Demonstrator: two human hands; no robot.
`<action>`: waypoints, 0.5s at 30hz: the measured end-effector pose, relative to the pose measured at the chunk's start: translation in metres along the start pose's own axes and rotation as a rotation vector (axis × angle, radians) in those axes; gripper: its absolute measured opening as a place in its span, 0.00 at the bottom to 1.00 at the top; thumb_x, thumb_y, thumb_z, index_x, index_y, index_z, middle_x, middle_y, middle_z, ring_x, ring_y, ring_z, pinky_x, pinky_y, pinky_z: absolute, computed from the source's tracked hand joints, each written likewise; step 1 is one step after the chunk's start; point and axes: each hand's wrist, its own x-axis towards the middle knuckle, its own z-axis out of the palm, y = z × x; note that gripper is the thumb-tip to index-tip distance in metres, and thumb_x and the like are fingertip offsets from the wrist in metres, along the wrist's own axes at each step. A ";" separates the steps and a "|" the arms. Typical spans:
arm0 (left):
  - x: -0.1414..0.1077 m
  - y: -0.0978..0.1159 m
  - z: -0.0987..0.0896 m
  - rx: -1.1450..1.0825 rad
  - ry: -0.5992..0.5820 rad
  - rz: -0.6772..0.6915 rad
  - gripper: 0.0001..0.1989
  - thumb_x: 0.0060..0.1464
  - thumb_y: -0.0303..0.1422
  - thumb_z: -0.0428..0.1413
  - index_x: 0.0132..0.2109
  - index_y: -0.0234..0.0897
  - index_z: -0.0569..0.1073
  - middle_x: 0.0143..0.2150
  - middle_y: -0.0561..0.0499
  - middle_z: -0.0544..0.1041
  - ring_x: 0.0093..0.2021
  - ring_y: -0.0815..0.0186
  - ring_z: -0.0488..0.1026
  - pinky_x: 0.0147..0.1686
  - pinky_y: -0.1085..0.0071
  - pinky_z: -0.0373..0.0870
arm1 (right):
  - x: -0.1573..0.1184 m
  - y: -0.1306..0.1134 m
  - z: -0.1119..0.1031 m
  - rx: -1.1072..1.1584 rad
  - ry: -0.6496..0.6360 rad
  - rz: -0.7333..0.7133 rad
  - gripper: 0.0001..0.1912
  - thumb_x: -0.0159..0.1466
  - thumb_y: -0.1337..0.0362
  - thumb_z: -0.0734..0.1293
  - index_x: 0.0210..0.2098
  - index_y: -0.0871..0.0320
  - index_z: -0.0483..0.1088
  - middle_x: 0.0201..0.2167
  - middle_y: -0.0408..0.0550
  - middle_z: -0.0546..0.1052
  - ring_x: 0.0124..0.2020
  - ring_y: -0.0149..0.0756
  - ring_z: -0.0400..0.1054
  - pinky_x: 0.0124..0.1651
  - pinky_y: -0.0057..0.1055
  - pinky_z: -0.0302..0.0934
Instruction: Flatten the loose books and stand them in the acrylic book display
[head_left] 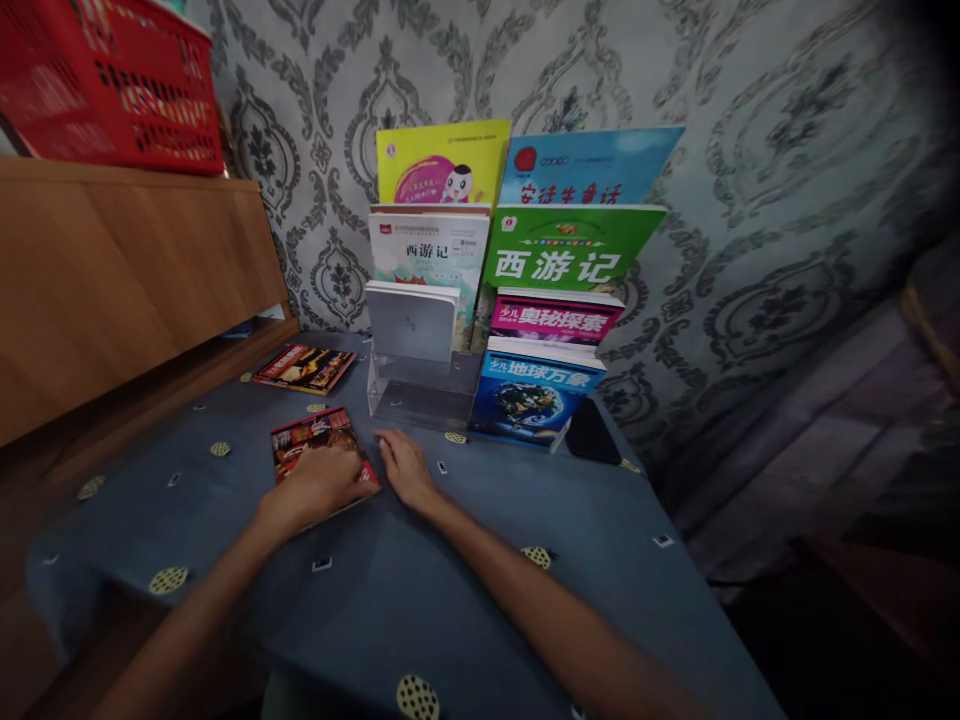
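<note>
My left hand (324, 480) lies over a small red and black book (311, 436) flat on the table, its fingers curled down on the cover and the thumb near the right edge. Just right of that book, my right hand (406, 468) rests on the cloth, holding nothing, its fingers loosely bent. Farther back on the left lies another dark book (306, 369) with a yellow and red cover. Beyond my hands stands a clear tiered book rack (424, 402), its lowest left tier bare. A grey-covered book (412, 325) stands in the tier above.
More books fill the rack: a blue book with a globe (529, 400), a magenta book (555, 318), a green book (574, 245), a light blue book (592, 160), a white book (427, 240) and a yellow book (420, 160). A wooden cabinet (135, 270) at left bears a red basket (157, 110).
</note>
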 end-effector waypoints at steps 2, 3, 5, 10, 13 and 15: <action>0.009 -0.017 -0.002 0.007 -0.016 -0.035 0.20 0.65 0.46 0.49 0.44 0.38 0.80 0.44 0.38 0.82 0.47 0.50 0.80 0.42 0.62 0.71 | -0.005 -0.001 -0.002 0.022 0.010 0.008 0.17 0.72 0.68 0.54 0.54 0.58 0.71 0.49 0.55 0.77 0.52 0.41 0.71 0.58 0.41 0.66; 0.015 -0.029 -0.002 0.012 0.017 -0.122 0.21 0.66 0.45 0.47 0.46 0.38 0.79 0.47 0.37 0.81 0.48 0.49 0.79 0.41 0.62 0.72 | -0.008 -0.003 -0.003 0.033 0.010 0.008 0.17 0.72 0.68 0.55 0.53 0.58 0.71 0.48 0.55 0.77 0.52 0.41 0.72 0.57 0.41 0.67; 0.025 -0.053 0.001 -0.002 0.106 -0.274 0.21 0.66 0.45 0.46 0.55 0.38 0.75 0.54 0.37 0.78 0.52 0.50 0.77 0.43 0.62 0.72 | -0.017 -0.006 -0.007 0.053 0.005 0.001 0.16 0.72 0.68 0.56 0.53 0.57 0.72 0.48 0.54 0.78 0.52 0.40 0.72 0.57 0.40 0.67; 0.028 -0.088 0.021 -0.021 0.100 -0.303 0.22 0.66 0.47 0.46 0.57 0.41 0.73 0.55 0.41 0.77 0.54 0.54 0.75 0.47 0.66 0.70 | -0.040 -0.015 -0.018 0.109 -0.028 -0.041 0.16 0.72 0.67 0.57 0.54 0.56 0.71 0.51 0.54 0.77 0.53 0.40 0.71 0.59 0.42 0.66; 0.022 -0.088 0.028 -0.020 0.113 -0.288 0.24 0.66 0.49 0.45 0.57 0.42 0.73 0.54 0.40 0.77 0.54 0.51 0.74 0.47 0.65 0.69 | -0.052 -0.016 -0.026 0.135 -0.038 -0.060 0.16 0.72 0.65 0.57 0.54 0.55 0.71 0.52 0.54 0.76 0.55 0.41 0.70 0.61 0.44 0.65; 0.018 -0.082 0.028 -0.022 0.104 -0.281 0.25 0.65 0.51 0.46 0.56 0.41 0.74 0.53 0.40 0.78 0.52 0.50 0.75 0.44 0.64 0.69 | -0.060 -0.014 -0.032 0.127 -0.021 -0.046 0.16 0.73 0.64 0.56 0.55 0.56 0.71 0.53 0.55 0.75 0.56 0.42 0.69 0.62 0.45 0.65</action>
